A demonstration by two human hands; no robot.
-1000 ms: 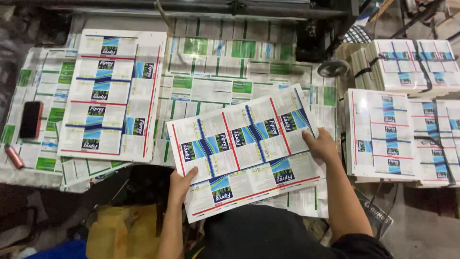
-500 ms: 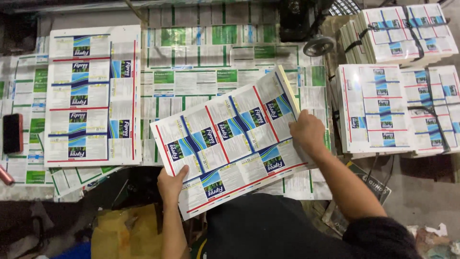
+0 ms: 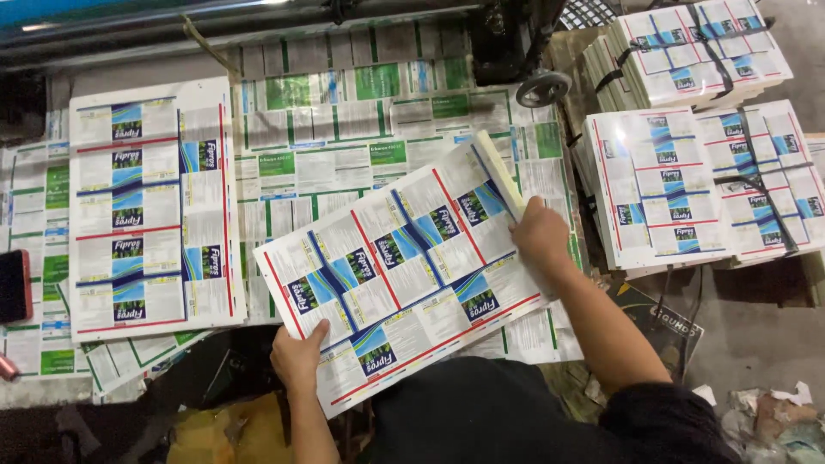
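The person holds a stack of printed sheets point(image 3: 404, 266) with both hands, above the table covered with green printed sheets point(image 3: 361, 146). The stack lies tilted, its long axis running from near-left to far-right. The left hand point(image 3: 299, 357) is closed on the near-left corner, thumb on top. The right hand point(image 3: 539, 236) presses on the far-right edge, fingers curled over the thick side. The left hand is nearer to the body. On the left, another stack of the same sheets point(image 3: 150, 210) lies flat, just beside the held one, with a narrow gap between. On the right stand strapped bundles point(image 3: 679, 185), well apart. A dark phone point(image 3: 13, 285) lies at the table's left edge.
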